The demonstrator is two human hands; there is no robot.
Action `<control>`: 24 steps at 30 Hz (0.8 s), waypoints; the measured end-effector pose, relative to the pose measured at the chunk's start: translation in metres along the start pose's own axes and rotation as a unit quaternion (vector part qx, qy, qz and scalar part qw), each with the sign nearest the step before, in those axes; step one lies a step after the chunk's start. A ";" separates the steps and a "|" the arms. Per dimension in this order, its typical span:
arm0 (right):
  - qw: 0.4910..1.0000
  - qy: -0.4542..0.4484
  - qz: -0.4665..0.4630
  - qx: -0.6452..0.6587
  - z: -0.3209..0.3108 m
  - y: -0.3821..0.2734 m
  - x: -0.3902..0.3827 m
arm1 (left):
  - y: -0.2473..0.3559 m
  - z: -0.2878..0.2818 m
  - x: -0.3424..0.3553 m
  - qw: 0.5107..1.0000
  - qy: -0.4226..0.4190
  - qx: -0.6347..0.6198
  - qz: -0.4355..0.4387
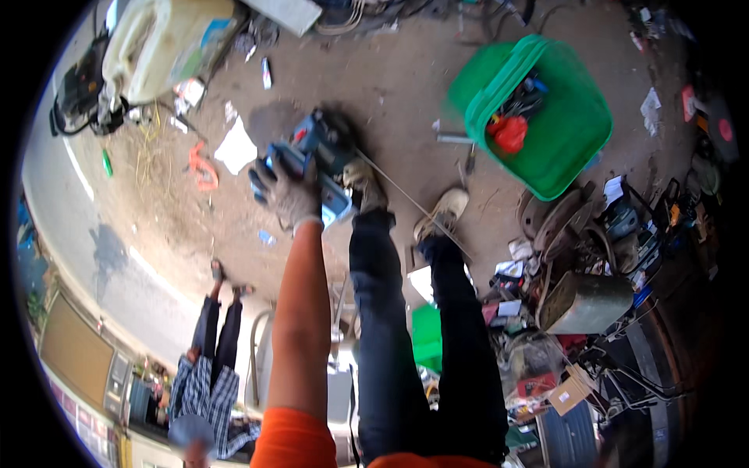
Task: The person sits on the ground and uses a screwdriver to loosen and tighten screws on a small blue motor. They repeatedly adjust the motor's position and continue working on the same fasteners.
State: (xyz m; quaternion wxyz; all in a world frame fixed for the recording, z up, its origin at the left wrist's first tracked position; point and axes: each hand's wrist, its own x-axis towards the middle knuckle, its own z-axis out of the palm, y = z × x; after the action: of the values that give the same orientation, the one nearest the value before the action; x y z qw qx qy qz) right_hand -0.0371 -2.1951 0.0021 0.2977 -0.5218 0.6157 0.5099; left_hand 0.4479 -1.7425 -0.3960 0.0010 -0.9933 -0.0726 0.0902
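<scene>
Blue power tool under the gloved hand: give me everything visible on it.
The blue boxy power tool looks like hard plastic with a red patch on top and a pale lower edge. It sits low on the dirt ground, beside a worn shoe. The grey-gloved left hand rests over its near end; the grip is hidden. Its type cannot be told.

A large pale yellowish plastic jerrycan (160, 43) is lying at the upper left of the frame, showing a blue and white label (214, 33) on its side. A small brown cardboard box (568, 392) with a white label is sitting among the clutter at the lower right. A white sheet of paper (235, 147) is lying on the dirt floor, left of centre. Text on them is too small to tell.
</scene>
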 end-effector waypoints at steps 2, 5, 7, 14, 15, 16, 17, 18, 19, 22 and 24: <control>0.994 -0.040 -0.097 -0.002 0.008 -0.064 0.032 | 0.003 -0.008 -0.005 1.000 0.004 0.009 -0.024; 0.950 -0.137 -0.251 0.122 0.112 -0.199 0.083 | -0.003 -0.002 0.016 1.000 -0.001 -0.001 0.002; 0.890 -0.227 -0.262 0.296 0.183 -0.286 0.134 | -0.003 -0.002 0.013 1.000 0.018 -0.018 0.013; 0.810 -0.300 -0.370 0.343 0.302 -0.474 0.209 | -0.015 -0.002 0.007 1.000 0.020 -0.015 0.010; 0.805 -0.289 -0.379 0.354 0.312 -0.481 0.217 | -0.015 -0.004 0.005 1.000 0.016 -0.026 0.005; 0.800 -0.278 -0.387 0.365 0.319 -0.485 0.225 | -0.016 -0.002 0.001 0.999 0.022 -0.031 0.010; 0.821 -0.238 -0.385 0.348 0.322 -0.487 0.231 | -0.015 -0.001 0.001 0.999 0.031 -0.036 0.012; 0.832 -0.235 -0.370 0.339 0.320 -0.480 0.237 | -0.015 0.001 0.001 0.998 0.041 -0.041 0.015; 0.843 -0.232 -0.356 0.329 0.316 -0.470 0.241 | -0.015 0.001 0.004 0.998 0.043 -0.046 0.007; 0.870 -0.210 -0.351 0.275 0.298 -0.447 0.240 | -0.014 0.001 0.004 0.998 0.042 -0.044 -0.001; 0.867 -0.184 -0.391 0.247 0.296 -0.437 0.243 | -0.015 0.000 0.001 0.998 0.048 -0.028 0.004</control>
State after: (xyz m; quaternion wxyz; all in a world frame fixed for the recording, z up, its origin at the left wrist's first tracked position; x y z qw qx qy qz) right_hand 0.2597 -1.9709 -0.4443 0.6998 -0.5257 0.4012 0.2701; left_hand 0.4462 -1.7272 -0.3961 -0.0235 -0.9964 -0.0707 0.0407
